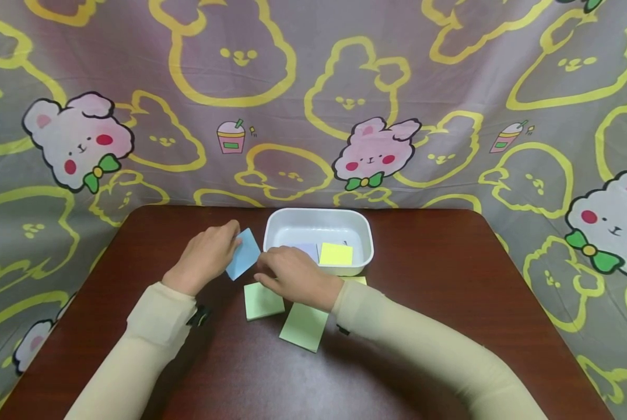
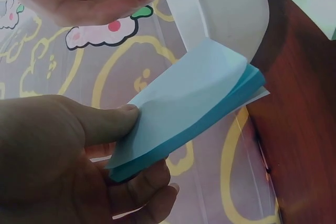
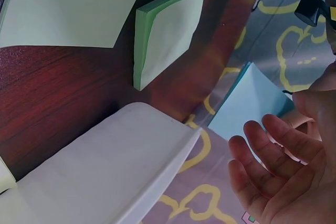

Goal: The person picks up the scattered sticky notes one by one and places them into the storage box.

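Note:
My left hand pinches a blue sticky note pad between thumb and fingers, raised at the left of a white tray. In the left wrist view the thumb lies on the pad's top sheet, and the pad's far end fans slightly. My right hand is held in front of the tray, close to the blue pad. Its fingers are loosely bent with nothing in them in the right wrist view. Inside the tray lie a bright yellow pad and a purple pad, partly hidden by the right hand.
Two light green pads, one on the left and one nearer the front, lie on the brown table below the right hand. A pale yellow pad shows behind the right wrist. A patterned curtain hangs around the table.

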`<state>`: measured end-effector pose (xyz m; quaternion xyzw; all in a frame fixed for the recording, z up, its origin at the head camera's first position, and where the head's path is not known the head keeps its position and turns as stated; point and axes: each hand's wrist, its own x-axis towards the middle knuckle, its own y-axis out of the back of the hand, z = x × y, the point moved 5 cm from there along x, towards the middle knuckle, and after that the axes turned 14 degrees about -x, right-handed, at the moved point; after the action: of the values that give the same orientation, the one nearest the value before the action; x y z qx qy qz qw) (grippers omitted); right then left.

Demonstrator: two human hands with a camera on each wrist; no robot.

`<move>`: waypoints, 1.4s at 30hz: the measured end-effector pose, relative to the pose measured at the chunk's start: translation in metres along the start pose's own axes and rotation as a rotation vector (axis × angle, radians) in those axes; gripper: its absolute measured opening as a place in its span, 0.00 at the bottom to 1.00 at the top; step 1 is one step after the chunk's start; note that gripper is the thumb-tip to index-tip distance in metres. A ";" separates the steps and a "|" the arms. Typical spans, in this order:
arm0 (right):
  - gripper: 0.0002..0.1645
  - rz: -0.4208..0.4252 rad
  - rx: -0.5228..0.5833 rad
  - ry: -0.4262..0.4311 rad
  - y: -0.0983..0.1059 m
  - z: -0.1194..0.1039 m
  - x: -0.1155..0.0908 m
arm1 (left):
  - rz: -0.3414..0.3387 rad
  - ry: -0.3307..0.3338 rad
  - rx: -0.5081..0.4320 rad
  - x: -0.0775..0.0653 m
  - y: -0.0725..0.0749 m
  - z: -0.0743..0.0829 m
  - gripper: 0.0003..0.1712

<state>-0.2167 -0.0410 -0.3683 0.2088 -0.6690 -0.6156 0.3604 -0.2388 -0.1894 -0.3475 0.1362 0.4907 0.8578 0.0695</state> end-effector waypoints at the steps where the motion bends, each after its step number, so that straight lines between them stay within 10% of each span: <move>1: 0.11 0.000 -0.001 0.000 0.000 0.000 0.000 | -0.001 0.000 -0.001 0.000 0.000 0.001 0.07; 42: 0.14 0.004 -0.003 -0.021 0.004 0.011 0.002 | 0.018 -0.016 -0.055 0.017 -0.007 0.020 0.06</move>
<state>-0.2250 -0.0345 -0.3639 0.2004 -0.6723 -0.6179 0.3550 -0.2487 -0.1652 -0.3410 0.1453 0.4649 0.8706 0.0692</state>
